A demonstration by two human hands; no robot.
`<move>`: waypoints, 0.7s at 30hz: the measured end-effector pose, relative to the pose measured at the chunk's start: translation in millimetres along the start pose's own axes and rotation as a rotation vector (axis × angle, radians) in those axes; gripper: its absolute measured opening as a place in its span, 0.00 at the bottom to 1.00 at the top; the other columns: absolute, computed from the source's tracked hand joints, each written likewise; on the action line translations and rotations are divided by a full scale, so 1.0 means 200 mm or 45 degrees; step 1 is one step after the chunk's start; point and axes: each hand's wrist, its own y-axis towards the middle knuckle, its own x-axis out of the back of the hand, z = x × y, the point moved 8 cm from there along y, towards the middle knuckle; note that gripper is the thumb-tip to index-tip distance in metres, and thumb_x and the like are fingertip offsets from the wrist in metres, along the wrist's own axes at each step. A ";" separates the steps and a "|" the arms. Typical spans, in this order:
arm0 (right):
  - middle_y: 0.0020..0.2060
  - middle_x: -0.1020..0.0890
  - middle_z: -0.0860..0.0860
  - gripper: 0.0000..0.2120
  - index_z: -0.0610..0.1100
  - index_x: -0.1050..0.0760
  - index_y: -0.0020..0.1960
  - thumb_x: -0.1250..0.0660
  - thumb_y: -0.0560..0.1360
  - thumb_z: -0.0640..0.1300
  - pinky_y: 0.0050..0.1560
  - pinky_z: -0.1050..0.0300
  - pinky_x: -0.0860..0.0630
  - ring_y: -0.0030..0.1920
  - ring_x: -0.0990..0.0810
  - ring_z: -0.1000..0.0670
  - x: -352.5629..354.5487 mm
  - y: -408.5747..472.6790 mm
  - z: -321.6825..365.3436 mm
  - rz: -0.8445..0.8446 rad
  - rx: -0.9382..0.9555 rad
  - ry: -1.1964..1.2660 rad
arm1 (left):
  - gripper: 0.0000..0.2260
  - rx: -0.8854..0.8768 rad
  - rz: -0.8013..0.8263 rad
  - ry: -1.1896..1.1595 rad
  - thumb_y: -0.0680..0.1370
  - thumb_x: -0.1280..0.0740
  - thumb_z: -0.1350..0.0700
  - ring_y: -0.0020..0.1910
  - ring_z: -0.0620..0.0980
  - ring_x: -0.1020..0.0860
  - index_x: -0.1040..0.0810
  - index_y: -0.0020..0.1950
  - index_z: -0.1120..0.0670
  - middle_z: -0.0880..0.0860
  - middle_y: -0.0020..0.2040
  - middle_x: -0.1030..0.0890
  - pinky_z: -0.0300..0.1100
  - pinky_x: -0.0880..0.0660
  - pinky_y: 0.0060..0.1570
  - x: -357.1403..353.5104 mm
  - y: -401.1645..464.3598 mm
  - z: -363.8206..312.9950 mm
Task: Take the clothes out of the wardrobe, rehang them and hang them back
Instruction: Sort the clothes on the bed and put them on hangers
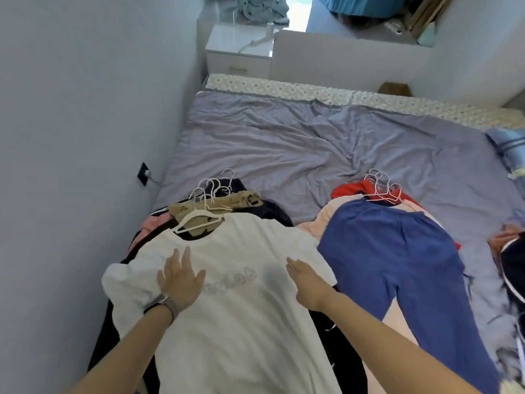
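Note:
A white T-shirt [235,314] on a white hanger [199,218] lies on top of a pile of hung clothes at the bed's near left. My left hand [180,280] rests flat on its chest with fingers spread. My right hand [306,282] lies on the shirt's right side, fingers straight. A second pile lies to the right, topped by blue trousers [397,265] over pink and red garments, with several white hangers [382,187] at its far end.
A grey-purple sheet covers the bed [284,137]. A wall [85,137] with a socket runs along the left. A white bedside cabinet [238,49] stands beyond the bed. More dark clothing [511,265] lies at the right edge.

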 end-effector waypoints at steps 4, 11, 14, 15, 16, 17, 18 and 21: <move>0.75 0.40 0.46 0.27 0.36 0.37 0.73 0.44 0.73 0.31 0.72 0.54 0.41 0.74 0.41 0.40 -0.14 -0.18 -0.41 0.105 -0.151 0.123 | 0.30 -0.250 0.216 -0.014 0.79 0.39 0.49 0.76 0.51 0.47 0.48 0.77 0.50 0.52 0.78 0.47 0.51 0.45 0.72 -0.30 -0.14 -0.33; 0.73 0.35 0.47 0.25 0.43 0.36 0.74 0.44 0.76 0.35 0.70 0.58 0.39 0.73 0.39 0.46 -0.03 -0.44 -1.32 -0.022 -0.402 0.317 | 0.28 -0.444 0.350 -0.197 0.77 0.38 0.52 0.73 0.50 0.41 0.43 0.76 0.52 0.50 0.75 0.41 0.45 0.41 0.70 -0.64 -0.36 -1.13; 0.69 0.30 0.45 0.24 0.42 0.32 0.70 0.44 0.74 0.36 0.64 0.56 0.33 0.69 0.34 0.43 -0.12 -0.50 -1.75 0.028 -0.443 0.389 | 0.31 -0.411 0.310 -0.270 0.72 0.37 0.50 0.71 0.51 0.36 0.39 0.74 0.55 0.52 0.72 0.35 0.44 0.38 0.68 -0.80 -0.47 -1.43; 0.68 0.29 0.45 0.24 0.42 0.31 0.69 0.44 0.74 0.36 0.64 0.54 0.32 0.69 0.33 0.43 -0.17 -0.52 -1.89 0.056 -0.441 0.395 | 0.29 -0.382 0.286 -0.295 0.72 0.36 0.52 0.70 0.52 0.35 0.37 0.73 0.56 0.53 0.71 0.33 0.44 0.38 0.68 -0.86 -0.51 -1.52; 0.69 0.30 0.45 0.24 0.42 0.32 0.70 0.43 0.73 0.37 0.66 0.53 0.32 0.69 0.33 0.43 -0.21 -0.54 -2.02 0.083 -0.443 0.397 | 0.28 -0.349 0.256 -0.316 0.73 0.35 0.55 0.69 0.52 0.33 0.35 0.72 0.57 0.53 0.70 0.32 0.44 0.37 0.68 -0.93 -0.55 -1.60; 0.70 0.31 0.46 0.26 0.43 0.34 0.72 0.43 0.74 0.37 0.67 0.55 0.32 0.70 0.34 0.44 -0.25 -0.56 -2.15 0.106 -0.457 0.420 | 0.27 -0.314 0.249 -0.336 0.73 0.34 0.56 0.68 0.52 0.32 0.34 0.71 0.57 0.53 0.69 0.31 0.43 0.36 0.67 -1.00 -0.58 -1.68; 0.72 0.33 0.46 0.26 0.43 0.36 0.73 0.42 0.75 0.37 0.69 0.57 0.34 0.72 0.35 0.45 -0.28 -0.58 -2.27 0.129 -0.471 0.454 | 0.26 -0.289 0.262 -0.344 0.73 0.34 0.57 0.68 0.51 0.32 0.34 0.71 0.56 0.52 0.68 0.30 0.43 0.36 0.66 -1.07 -0.62 -1.76; 0.73 0.36 0.46 0.28 0.42 0.41 0.75 0.41 0.76 0.37 0.72 0.60 0.40 0.74 0.38 0.47 -0.30 -0.62 -2.62 0.146 -0.486 0.501 | 0.27 -0.271 0.326 -0.306 0.74 0.33 0.57 0.69 0.49 0.33 0.36 0.72 0.54 0.49 0.70 0.32 0.40 0.36 0.67 -1.30 -0.72 -2.03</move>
